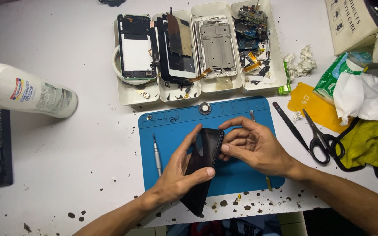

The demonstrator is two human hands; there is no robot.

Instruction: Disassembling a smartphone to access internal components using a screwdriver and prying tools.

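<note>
both hands on the dark phone, held tilted edge-up over the near part of the blue mat, its lower end hanging past the near edge of the bench. left hand has its grip pinched on the phone: thumb across the front face, fingers behind it up the left edge. right hand has its grip on the phone's upper right edge, fingers curled in, thumb tip pressed to the side (looks like working at the seam, can't confirm any gap from here).

progress, as a judgement: this unit looks intact, no visible separation of screen or back, so teardown of it is at the opening step at most. none of the tools are in hand: the slim screwdriver lies on the mat just left of the left hand, the black tweezers and scissors lie off the mat to the right.

other phones are already stripped: four white trays at the far side hold a bare frame, a screen assembly, a metal midframe and loose boards and flex bits.

also around: white spray bottle lying on its side far left, yellow cloth and green wipes pack on the right, small round part at the mat's far edge. dark crumbs scattered along the near bench.
</note>
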